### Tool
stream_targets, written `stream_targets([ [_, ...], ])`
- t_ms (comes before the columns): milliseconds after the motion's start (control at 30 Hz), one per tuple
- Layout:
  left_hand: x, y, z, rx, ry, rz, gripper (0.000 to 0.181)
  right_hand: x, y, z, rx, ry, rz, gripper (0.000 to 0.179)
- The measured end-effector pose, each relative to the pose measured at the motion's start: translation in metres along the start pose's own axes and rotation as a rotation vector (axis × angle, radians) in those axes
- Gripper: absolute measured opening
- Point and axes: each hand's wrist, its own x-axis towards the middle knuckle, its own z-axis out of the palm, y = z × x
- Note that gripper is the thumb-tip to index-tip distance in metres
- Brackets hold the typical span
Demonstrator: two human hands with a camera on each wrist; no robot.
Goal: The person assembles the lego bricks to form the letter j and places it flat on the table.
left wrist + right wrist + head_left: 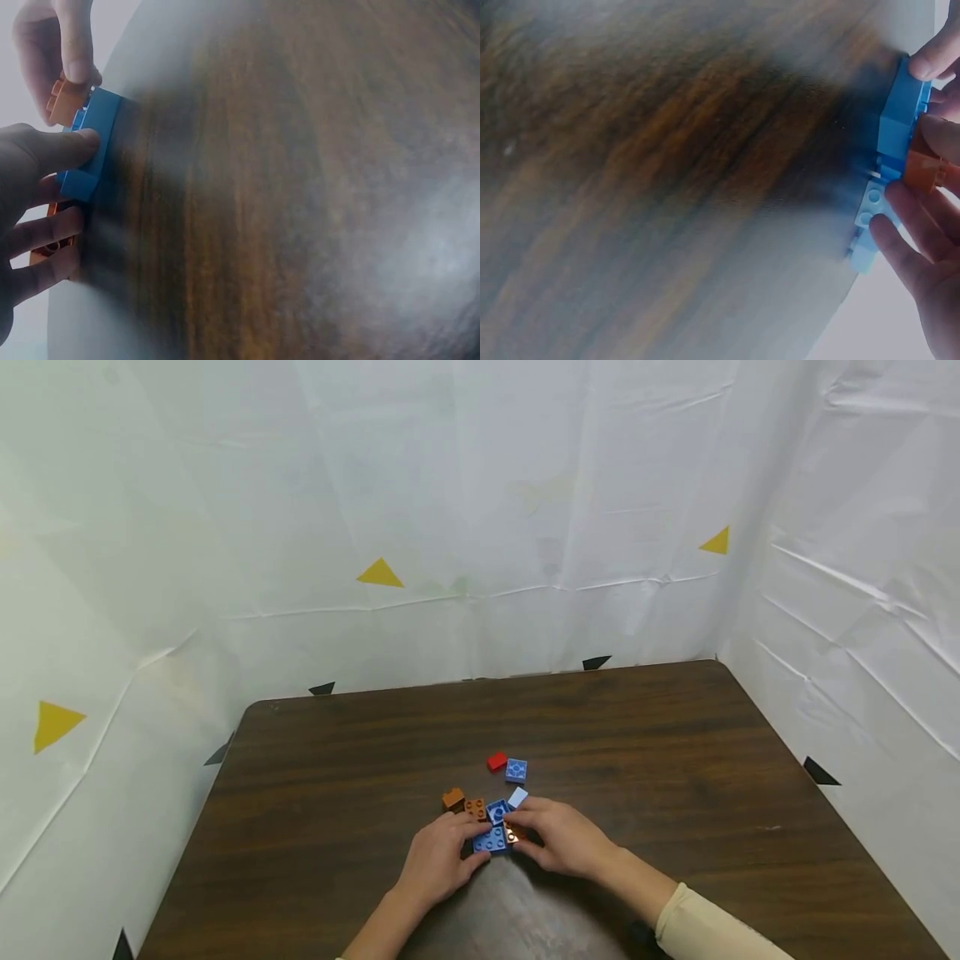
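Note:
Thumb and fingers of my left hand [438, 862] grip a blue toy brick [490, 841], studs up, on the table; in the left wrist view the thumb presses its near side. My right hand [567, 839] pinches a small orange brick [921, 159], held tight against the blue brick's right end, partly over its studs in the left wrist view. Behind them a second blue brick [496, 811] shows a hollow side. An orange brick [476, 808] lies beyond my left fingertips. My right hand's other fingers reach a light blue brick [871, 202].
Another orange brick [452, 799] lies left of the group. Farther back a red brick [497, 762] sits beside a blue brick [516, 770]. The dark wooden table [637, 735] meets white sheeting [487, 510] at its back and sides.

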Motion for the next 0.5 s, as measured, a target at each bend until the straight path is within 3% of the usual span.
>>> stream_targets([
  [500, 0.0003, 0.0007, -0.0014, -0.004, -0.013, -0.006, 0.039, 0.0036, -0.0062, -0.0035, -0.053, -0.014, 0.004, 0.035],
])
